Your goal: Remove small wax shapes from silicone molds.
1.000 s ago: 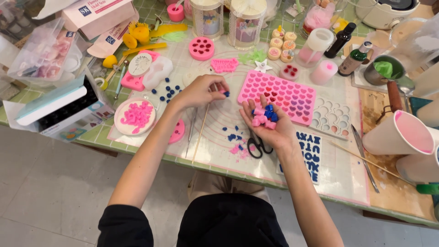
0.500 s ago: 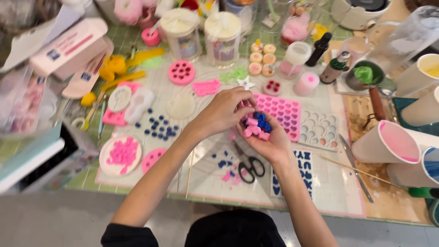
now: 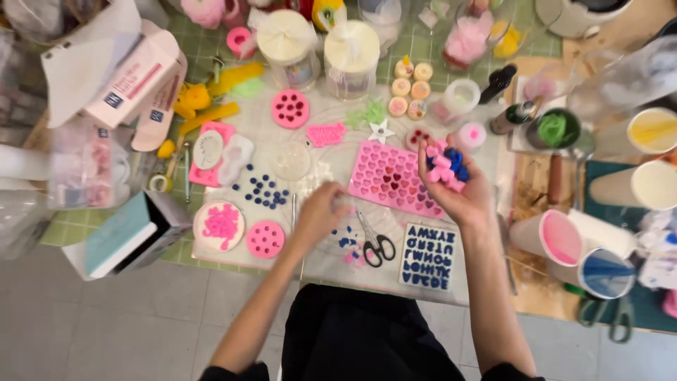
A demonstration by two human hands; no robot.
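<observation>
Several small pink and blue moulded pieces (image 3: pixel 446 166) already lie heaped in the cupped, half-curled right hand (image 3: pixel 451 185), held above the pink heart mould (image 3: pixel 390 176), while more blue bits (image 3: pixel 262 190) lie loose at ten o'clock from the left hand (image 3: pixel 321 215). That hand hovers over the clear mat (image 3: pixel 331 247) near the scissors (image 3: pixel 374 242); blur hides whether its fingers pinch anything.

Matt, rubbery-looking pink heart mould (image 3: pixel 395 180) at centre, with small smooth pink and blue pieces (image 3: pixel 444 166) cupped in the right hand (image 3: pixel 455 187) at 2 o'clock of it. Scissors (image 3: pixel 374 240) at 6 o'clock: shiny metal blades, glossy black plastic handles. Table cover (image 3: pixel 211 53) at 10 o'clock: matt green checked cloth.
</observation>
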